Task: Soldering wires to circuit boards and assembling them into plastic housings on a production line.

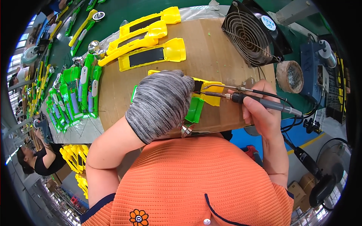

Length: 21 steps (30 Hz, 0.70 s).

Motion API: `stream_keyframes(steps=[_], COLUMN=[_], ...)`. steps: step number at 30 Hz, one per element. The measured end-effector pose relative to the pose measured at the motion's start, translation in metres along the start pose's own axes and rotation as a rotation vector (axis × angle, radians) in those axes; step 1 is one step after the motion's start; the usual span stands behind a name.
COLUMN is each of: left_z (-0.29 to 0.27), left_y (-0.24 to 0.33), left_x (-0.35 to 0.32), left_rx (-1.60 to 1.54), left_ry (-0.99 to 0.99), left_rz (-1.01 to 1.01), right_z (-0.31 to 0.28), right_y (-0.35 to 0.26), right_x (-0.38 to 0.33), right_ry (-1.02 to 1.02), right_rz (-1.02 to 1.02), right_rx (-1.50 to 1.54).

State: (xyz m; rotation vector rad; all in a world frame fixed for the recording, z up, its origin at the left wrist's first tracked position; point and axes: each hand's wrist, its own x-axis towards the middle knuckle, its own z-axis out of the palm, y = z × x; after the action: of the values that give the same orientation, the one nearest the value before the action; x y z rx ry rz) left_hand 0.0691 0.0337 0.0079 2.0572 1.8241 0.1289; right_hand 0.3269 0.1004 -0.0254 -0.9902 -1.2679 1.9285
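My left hand, in a grey striped knit glove, is closed over the work, its fingertips hidden. Beneath it lies a yellow flashlight casing with a dark panel, its wide end showing to the right. A green casing sticks out below the glove, beside a small shiny reflector. My bare right hand grips a soldering iron with a thin metal tube along its top. The iron's tip points left, close to the gloved fingers. Whether it touches a joint I cannot tell.
Yellow casings lie on the cardboard beyond my hands. Several green casings with wires are heaped at left. At right stand a black fan, a round tub and a blue soldering station. A co-worker sits at far left.
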Motion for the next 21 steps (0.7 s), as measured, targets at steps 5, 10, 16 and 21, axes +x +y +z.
stream_keyframes(steps=[5, 10, 16, 21], left_z=[0.0029, -0.0011, -0.0022, -0.0055], left_y=[-0.0024, 0.0015, 0.0016, 0.0036], left_x=[-0.001, 0.0016, 0.0046, 0.0075], left_rx=[-0.048, -0.013, 0.027, 0.033], left_ry=[0.043, 0.004, -0.024, -0.053], left_rz=[0.004, -0.014, 0.0, -0.001], right_z=[0.0043, 0.0053, 0.0083, 0.0102], right_y=[-0.0057, -0.0053, -0.0063, -0.0074], right_x=[0.0011, 0.003, 0.0027, 0.0007], right_ry=[0.005, -0.015, -0.01, 0.005], right_rz=[0.042, 0.026, 0.036, 0.052], right_rx=[-0.073, -0.093, -0.108, -0.137])
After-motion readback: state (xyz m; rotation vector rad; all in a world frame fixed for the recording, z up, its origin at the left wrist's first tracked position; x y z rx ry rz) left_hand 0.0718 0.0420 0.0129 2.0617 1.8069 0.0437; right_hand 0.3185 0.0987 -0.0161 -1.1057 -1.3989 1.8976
